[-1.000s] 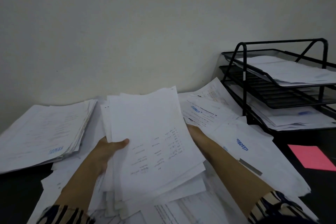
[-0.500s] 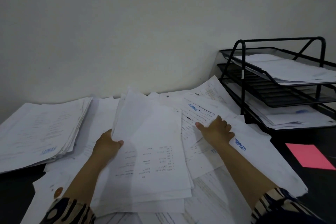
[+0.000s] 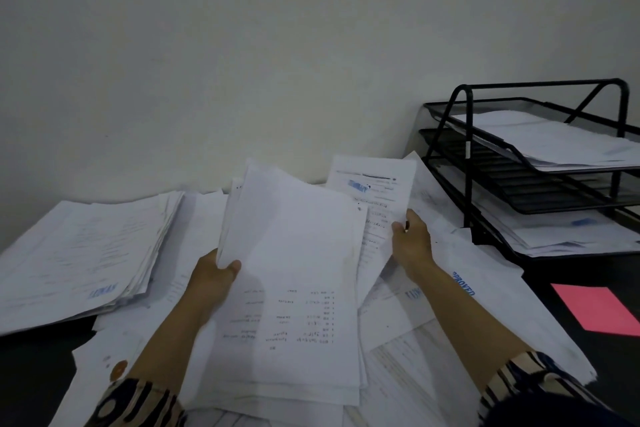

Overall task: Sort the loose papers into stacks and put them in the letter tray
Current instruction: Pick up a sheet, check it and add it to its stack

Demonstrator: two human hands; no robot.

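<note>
The left hand (image 3: pixel 211 279) grasped a thick sheaf of papers (image 3: pixel 294 288) by its left edge, thumb curled over the top sheet, the sheaf tilted up off the counter (image 3: pixel 571 274). The right hand (image 3: pixel 410 243) pinched a single printed sheet (image 3: pixel 375 191) (blue stamp near its top) by its right edge, just right of the sheaf and partly hidden behind it. Loose papers (image 3: pixel 485 291) lay spread under both forearms. Left of the sheaf sat a sorted stack (image 3: pixel 86 253). Right of it stood the black letter tray (image 3: pixel 464 135), papers in its top and bottom tiers, and nearer, a pink sheet (image 3: pixel 595 310).
</note>
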